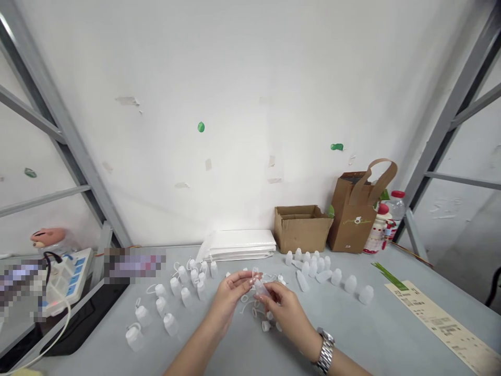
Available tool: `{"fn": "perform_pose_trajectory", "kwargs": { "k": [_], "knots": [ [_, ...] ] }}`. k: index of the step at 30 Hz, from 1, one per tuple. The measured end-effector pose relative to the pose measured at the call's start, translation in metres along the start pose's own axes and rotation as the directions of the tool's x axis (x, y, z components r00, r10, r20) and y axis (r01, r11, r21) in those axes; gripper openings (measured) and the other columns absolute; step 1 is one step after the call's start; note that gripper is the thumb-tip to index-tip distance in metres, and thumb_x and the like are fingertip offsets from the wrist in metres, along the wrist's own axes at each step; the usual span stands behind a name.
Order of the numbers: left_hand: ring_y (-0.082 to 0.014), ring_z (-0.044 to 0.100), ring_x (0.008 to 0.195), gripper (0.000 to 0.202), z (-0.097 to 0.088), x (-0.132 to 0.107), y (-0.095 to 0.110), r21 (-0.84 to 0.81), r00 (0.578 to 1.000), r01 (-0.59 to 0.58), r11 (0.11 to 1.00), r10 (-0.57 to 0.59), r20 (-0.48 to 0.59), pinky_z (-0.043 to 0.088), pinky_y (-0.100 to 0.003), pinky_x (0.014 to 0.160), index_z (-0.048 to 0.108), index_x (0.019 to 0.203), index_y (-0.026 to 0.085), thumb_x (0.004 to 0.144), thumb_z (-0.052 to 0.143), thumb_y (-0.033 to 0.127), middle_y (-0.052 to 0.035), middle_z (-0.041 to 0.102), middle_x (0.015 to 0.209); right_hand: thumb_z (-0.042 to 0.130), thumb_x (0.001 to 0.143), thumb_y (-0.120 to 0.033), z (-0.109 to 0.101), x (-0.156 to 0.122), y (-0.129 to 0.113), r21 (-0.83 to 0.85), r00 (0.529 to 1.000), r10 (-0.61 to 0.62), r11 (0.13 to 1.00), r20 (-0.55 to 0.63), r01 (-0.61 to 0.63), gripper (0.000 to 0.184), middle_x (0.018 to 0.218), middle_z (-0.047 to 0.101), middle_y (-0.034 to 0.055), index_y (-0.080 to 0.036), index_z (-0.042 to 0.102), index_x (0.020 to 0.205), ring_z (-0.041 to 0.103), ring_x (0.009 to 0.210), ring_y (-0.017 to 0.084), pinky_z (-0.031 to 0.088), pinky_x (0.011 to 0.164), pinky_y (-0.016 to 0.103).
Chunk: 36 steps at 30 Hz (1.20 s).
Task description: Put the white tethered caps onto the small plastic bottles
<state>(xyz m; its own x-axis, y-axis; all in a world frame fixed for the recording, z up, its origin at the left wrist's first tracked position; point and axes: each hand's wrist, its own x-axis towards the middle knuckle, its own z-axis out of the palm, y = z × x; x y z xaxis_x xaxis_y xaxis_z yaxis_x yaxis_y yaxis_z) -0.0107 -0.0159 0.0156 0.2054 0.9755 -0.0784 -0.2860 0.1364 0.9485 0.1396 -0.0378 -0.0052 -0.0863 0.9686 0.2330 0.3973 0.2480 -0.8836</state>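
Observation:
Both my hands meet over the middle of the grey table. My left hand and my right hand pinch a small translucent plastic bottle between their fingertips. A metal watch sits on my right wrist. Several loose small caps and loops lie under my hands. To the left stand several bottles with tethered caps. To the right stand several plain bottles.
A stack of white bags lies at the back by the wall. An open cardboard box, a brown paper bag and drink bottles stand at the back right. A printed paper strip lies right. A power strip sits left.

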Motion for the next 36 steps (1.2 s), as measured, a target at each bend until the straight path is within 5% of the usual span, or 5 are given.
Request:
{"fn": "perform_pose_trajectory", "kwargs": {
  "k": [9, 14, 23, 29, 36],
  "knots": [
    [-0.0234, 0.059, 0.101, 0.021, 0.002, -0.004, 0.001, 0.081, 0.994, -0.084, 0.993, 0.078, 0.082, 0.04, -0.036, 0.091, 0.066, 0.088, 0.017, 0.072, 0.062, 0.03, -0.0086, 0.069, 0.103, 0.059, 0.078, -0.036, 0.002, -0.001, 0.001, 0.037, 0.999, 0.008, 0.999, -0.036, -0.006, 0.02, 0.065, 0.054, -0.0016, -0.017, 0.064, 0.079, 0.048, 0.059, 0.014, 0.039, 0.057, 0.024],
    [-0.024, 0.061, 0.097, 0.025, 0.004, -0.005, 0.002, 0.089, 0.998, -0.046, 0.995, 0.042, 0.05, 0.043, -0.036, 0.088, 0.065, 0.088, 0.018, 0.067, 0.064, 0.033, -0.0085, 0.07, 0.099, 0.059, 0.077, -0.041, 0.003, -0.001, 0.003, 0.067, 0.999, 0.018, 0.998, -0.043, -0.015, 0.023, 0.066, 0.054, -0.0019, -0.018, 0.063, 0.078, 0.051, 0.058, 0.014, 0.04, 0.056, 0.024],
    [-0.0235, 0.06, 0.096, 0.019, 0.01, -0.009, 0.005, 0.139, 0.993, -0.067, 0.988, 0.053, 0.101, 0.042, -0.035, 0.085, 0.065, 0.082, 0.019, 0.068, 0.061, 0.03, -0.0071, 0.07, 0.096, 0.059, 0.077, -0.025, 0.003, -0.005, -0.003, -0.056, 0.994, -0.076, 0.996, -0.084, 0.071, 0.008, 0.073, 0.056, 0.0005, -0.019, 0.062, 0.081, 0.05, 0.062, 0.015, 0.041, 0.06, 0.026],
    [-0.0243, 0.057, 0.102, 0.02, 0.012, -0.012, 0.004, 0.046, 0.993, -0.048, 0.998, 0.043, 0.108, 0.038, -0.036, 0.091, 0.067, 0.084, 0.018, 0.07, 0.055, 0.022, -0.0067, 0.069, 0.1, 0.06, 0.076, -0.023, 0.005, -0.007, -0.004, -0.04, 0.992, -0.055, 0.998, -0.111, 0.051, 0.005, 0.072, 0.055, 0.0003, -0.019, 0.059, 0.075, 0.05, 0.063, 0.016, 0.04, 0.06, 0.026],
    [-0.023, 0.06, 0.093, 0.025, 0.011, -0.011, 0.006, -0.073, 0.968, 0.011, 0.997, 0.007, 0.252, 0.04, -0.034, 0.085, 0.067, 0.087, 0.014, 0.071, 0.048, 0.016, -0.0095, 0.068, 0.099, 0.062, 0.074, -0.026, 0.006, -0.006, -0.008, 0.088, 0.995, 0.015, 0.996, -0.103, -0.006, 0.014, 0.063, 0.048, -0.0027, -0.019, 0.054, 0.064, 0.045, 0.059, 0.014, 0.038, 0.056, 0.025]
  ]
}}
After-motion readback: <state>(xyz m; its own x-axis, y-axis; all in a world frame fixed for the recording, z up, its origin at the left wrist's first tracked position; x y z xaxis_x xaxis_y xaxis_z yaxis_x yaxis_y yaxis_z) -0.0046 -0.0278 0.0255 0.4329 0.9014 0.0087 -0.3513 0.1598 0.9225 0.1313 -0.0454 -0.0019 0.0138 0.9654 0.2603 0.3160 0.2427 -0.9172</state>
